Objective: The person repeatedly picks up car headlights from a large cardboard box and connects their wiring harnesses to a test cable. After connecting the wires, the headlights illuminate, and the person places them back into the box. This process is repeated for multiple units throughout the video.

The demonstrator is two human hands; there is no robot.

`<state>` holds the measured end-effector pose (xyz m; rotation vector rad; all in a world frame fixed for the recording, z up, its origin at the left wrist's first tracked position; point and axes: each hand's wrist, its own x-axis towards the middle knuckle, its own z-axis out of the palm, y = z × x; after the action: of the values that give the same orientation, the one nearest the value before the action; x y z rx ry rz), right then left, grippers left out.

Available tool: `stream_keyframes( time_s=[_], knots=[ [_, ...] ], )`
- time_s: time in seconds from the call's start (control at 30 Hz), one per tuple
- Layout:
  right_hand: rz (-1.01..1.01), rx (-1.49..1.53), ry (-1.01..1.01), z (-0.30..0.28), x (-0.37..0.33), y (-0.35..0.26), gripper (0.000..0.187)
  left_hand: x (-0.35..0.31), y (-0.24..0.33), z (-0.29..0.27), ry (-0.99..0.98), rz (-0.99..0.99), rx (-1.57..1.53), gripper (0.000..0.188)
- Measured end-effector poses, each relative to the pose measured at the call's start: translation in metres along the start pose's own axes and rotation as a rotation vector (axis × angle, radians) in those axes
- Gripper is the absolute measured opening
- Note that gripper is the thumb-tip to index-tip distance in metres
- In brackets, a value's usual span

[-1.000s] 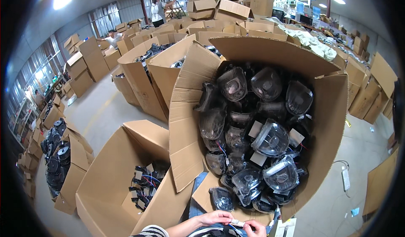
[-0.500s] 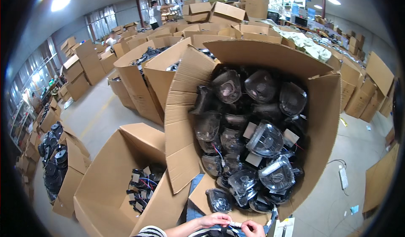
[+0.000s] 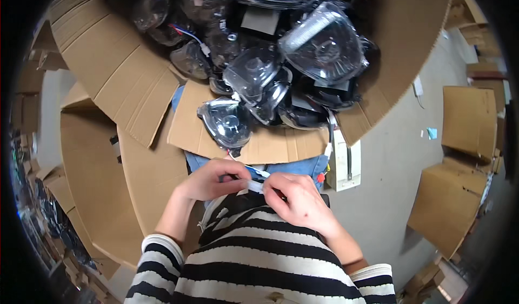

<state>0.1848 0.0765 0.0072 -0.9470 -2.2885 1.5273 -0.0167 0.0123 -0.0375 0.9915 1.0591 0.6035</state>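
My left hand (image 3: 220, 178) and my right hand (image 3: 296, 197) are close together in front of my waist. Both are closed, finger and thumb pinching a small white plastic connector (image 3: 254, 186) between them. Just above the fingers, a second white connector (image 3: 263, 173) shows on a thin wire. Beyond my hands, a clear-lensed lamp (image 3: 229, 123) lies on a cardboard flap (image 3: 286, 144), with a red and white wire trailing from it toward me. My fingertips partly hide the connector's ends.
A large carton (image 3: 400, 50) ahead holds several clear lamps (image 3: 325, 47) with black backs. An open carton (image 3: 97, 177) stands at my left. A white box-shaped device (image 3: 344, 166) sits on the floor at right, near more cartons (image 3: 446, 206).
The view has tilted down, so my hands, striped sleeves and lap now fill the middle. Both hands stay together at the white connector.
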Motion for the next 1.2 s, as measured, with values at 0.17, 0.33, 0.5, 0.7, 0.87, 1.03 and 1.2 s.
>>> stream_keyframes(
  time_s=[0.17,0.33,0.5,0.7,0.87,1.03,1.2],
  knots=[
    [0.050,0.114,-0.137,0.008,-0.001,0.018,0.004,-0.009,-0.031,0.024,0.040,0.151,-0.137,0.011],
    [0.015,0.049,-0.122,0.006,-0.017,0.025,0.004,-0.007,-0.024,0.034,0.047,0.022,-0.028,0.009],
    [0.034,0.159,-0.127,0.008,-0.032,0.031,0.002,-0.011,-0.014,0.042,0.113,0.193,0.162,0.008],
    [0.103,0.272,0.104,-0.021,-0.056,0.032,0.002,-0.077,0.024,0.011,0.434,0.320,-0.001,0.016],
    [0.159,0.260,0.103,-0.030,-0.066,0.049,0.006,-0.216,0.052,-0.014,1.219,0.849,0.214,0.025],
    [0.132,0.222,0.047,-0.031,-0.068,0.057,0.007,-0.319,0.056,-0.075,1.543,0.734,0.299,0.025],
    [0.202,0.162,0.256,-0.035,-0.070,0.085,0.009,-0.301,-0.094,-0.145,1.801,0.126,0.541,0.023]
  ],
)
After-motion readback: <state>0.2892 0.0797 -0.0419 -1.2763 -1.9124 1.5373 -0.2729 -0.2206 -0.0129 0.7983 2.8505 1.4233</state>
